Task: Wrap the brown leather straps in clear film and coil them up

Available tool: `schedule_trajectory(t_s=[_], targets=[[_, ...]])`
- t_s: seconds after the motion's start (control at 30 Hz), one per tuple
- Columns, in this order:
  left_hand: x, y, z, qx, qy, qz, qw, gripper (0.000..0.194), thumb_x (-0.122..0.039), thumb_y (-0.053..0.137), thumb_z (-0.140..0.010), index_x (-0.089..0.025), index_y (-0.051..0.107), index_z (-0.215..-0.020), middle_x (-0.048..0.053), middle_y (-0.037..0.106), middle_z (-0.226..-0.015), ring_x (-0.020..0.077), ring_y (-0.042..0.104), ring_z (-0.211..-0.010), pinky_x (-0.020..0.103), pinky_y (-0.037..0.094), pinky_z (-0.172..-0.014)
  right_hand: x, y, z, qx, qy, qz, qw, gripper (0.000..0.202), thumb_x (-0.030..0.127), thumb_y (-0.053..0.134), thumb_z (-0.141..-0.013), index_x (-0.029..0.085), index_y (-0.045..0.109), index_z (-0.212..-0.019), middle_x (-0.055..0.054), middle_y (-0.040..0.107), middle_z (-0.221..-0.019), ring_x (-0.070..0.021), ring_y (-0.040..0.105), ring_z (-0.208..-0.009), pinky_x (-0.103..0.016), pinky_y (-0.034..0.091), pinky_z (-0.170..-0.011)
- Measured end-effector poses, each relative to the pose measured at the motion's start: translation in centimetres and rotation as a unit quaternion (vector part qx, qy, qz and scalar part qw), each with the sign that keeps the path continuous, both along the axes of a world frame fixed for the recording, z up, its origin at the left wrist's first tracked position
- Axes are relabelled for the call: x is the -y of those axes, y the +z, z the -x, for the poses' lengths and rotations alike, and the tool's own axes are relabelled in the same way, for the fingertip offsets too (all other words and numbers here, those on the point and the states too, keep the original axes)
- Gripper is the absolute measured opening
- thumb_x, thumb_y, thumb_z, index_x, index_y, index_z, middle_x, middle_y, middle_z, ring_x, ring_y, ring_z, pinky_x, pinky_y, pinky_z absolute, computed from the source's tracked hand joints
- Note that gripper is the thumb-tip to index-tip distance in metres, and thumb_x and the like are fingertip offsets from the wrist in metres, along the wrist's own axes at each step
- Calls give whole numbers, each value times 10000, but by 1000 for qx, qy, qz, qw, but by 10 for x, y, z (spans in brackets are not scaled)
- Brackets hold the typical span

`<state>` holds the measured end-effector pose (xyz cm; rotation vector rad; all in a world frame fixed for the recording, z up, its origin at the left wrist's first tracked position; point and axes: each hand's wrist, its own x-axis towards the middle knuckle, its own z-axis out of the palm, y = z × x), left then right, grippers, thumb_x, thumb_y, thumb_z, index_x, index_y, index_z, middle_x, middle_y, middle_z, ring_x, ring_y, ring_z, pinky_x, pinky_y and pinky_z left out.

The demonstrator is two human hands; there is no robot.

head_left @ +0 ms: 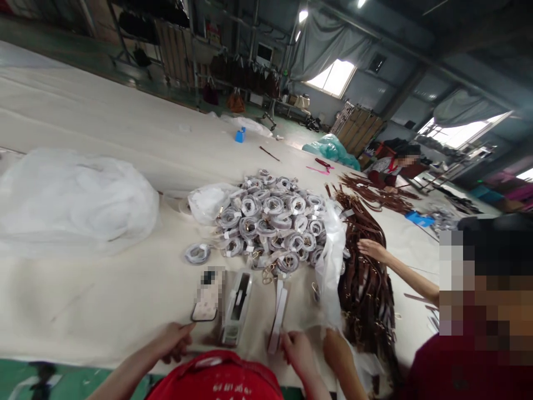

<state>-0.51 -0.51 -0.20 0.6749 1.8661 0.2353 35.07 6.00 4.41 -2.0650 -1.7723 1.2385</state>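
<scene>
My left hand [172,341] is loosely curled over the table edge, its fingers a little apart and nothing visible in it. Just beyond it lies a phone [206,303]. A clear-lidded case [236,308] lies to the right of the phone. My right hand [296,351] is closed at the near end of a pale flat strap [278,316]; its fingertips are blurred. Ahead is a heap of coiled grey straps [272,208] with metal clasps, some in clear wrapping. One coiled strap [197,253] lies apart at the left.
At right, a co-worker's hand [373,250] reaches over brown straps [364,261]; their other hand [336,350] is beside my right hand, at clear plastic film [332,261]. A large plastic bag [79,200] lies left. Farther off are a blue box [240,134] and another person [387,169].
</scene>
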Motion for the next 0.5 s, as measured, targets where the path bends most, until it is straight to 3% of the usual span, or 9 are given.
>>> schedule_trajectory(t_s=[0.1, 0.2, 0.33, 0.4, 0.5], targets=[[-1, 0, -1, 25, 1, 12, 1000, 646, -813, 450, -561, -172, 524, -537, 149, 653, -593, 269, 638, -530, 274, 378, -394, -20, 7, 6, -19, -40, -49, 998, 605, 660, 403, -901, 186, 604, -583, -41, 633, -488, -185, 618, -472, -260, 439, -505], [-4, 1, -2, 31, -2, 17, 999, 644, -815, 457, -549, -173, 516, -529, 149, 650, -579, 256, 624, -498, 260, 354, -380, -42, 26, 1, -30, -95, -104, 990, 649, 692, 321, -907, 183, 631, -653, -60, 664, -551, -199, 635, -530, -271, 461, -534], [-7, 0, -3, 31, -3, 18, 999, 655, -838, 474, -509, -184, 504, -520, 138, 643, -553, 261, 613, -475, 258, 329, -363, -57, 47, -11, -32, -138, -150, 979, 640, 700, 355, -889, 182, 675, -693, -69, 692, -589, -217, 659, -588, -279, 493, -569], [-8, 0, -3, 36, -2, 22, 999, 651, -838, 489, -496, -187, 499, -519, 133, 641, -542, 261, 609, -463, 254, 321, -355, -65, 49, -23, -7, -171, -164, 972, 609, 673, 372, -890, 178, 698, -752, -89, 734, -682, -237, 690, -677, -287, 508, -623], [-11, 1, -4, 39, -7, 29, 999, 623, -810, 486, -506, -187, 492, -514, 138, 642, -539, 248, 594, -432, 243, 312, -341, -85, 37, -47, 72, -242, -171, 952, 534, 561, 388, -903, 132, 690, -1005, -158, 761, -962, -292, 704, -889, -335, 510, -737]])
